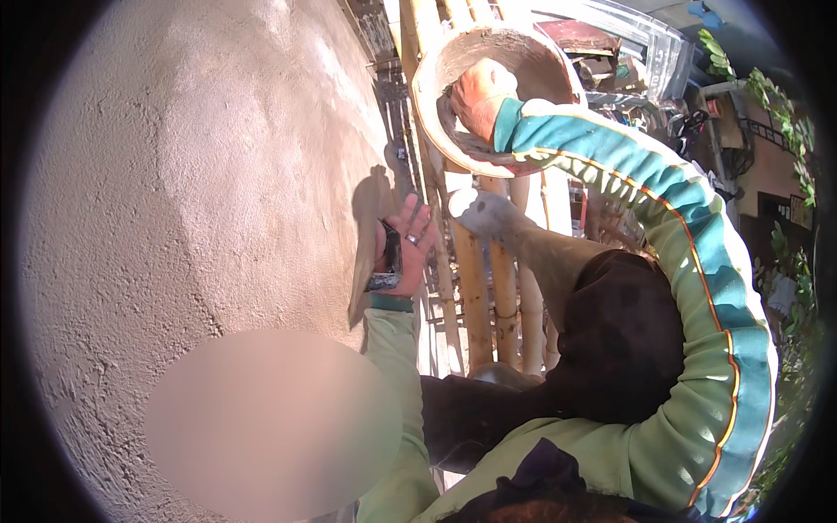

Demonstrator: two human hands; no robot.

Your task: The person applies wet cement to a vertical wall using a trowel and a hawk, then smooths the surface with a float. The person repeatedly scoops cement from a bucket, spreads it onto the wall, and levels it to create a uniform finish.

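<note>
Close to the wall [235, 174], my left hand [417, 253] is closed around the dark handle of a plastering trowel [391, 254]. A ring shows on one of its fingers, and the trowel's flat side faces the wall, mostly hidden by shadow. My right hand [482, 98] reaches down into a round, mortar-stained basin [427, 96] at the upper middle. That hand's fingers are curled, and what they grip, if anything, is hidden.
Bamboo poles [504, 296] form a gapped platform beneath me, with my bare foot [484, 212] on them below the basin. Stacked goods and a clear plastic container [664, 57] lie beyond at the upper right. Leafy plants [789, 122] line the right rim.
</note>
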